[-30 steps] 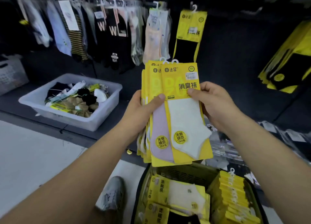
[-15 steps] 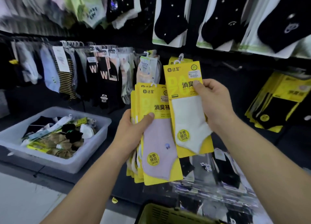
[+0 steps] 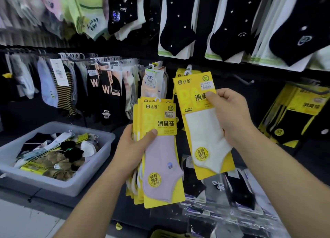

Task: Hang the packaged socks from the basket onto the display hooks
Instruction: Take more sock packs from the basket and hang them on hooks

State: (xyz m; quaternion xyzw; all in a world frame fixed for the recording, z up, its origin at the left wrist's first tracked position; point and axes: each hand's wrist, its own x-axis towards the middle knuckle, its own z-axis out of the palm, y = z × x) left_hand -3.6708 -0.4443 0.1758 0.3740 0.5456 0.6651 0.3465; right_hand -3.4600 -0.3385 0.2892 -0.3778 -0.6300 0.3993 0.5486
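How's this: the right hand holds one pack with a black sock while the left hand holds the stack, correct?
Not quite. The head view shows the right hand holding one pack with a white sock, not a black one. The left hand does hold the stack.

We've got one bare hook [image 3: 245, 80] right of the white-sock pack [image 3: 205, 134]; the dark panel around it is open, so that's the clear lane. The right hand [image 3: 230, 116] and its pack cover the loaded hook [image 3: 187, 71] behind. Black sock cards [image 3: 178, 32] overhang from above and cap the headroom. The left rail of hanging socks [image 3: 100, 87] is packed tight. Yellow-and-black packs [image 3: 292, 116] wall off the far right. Low centre is filled by the left hand [image 3: 135, 148] and its stack [image 3: 159, 153], with bagged socks [image 3: 223, 193] on the shelf below and the grey bin [image 3: 101, 145] at lower left.
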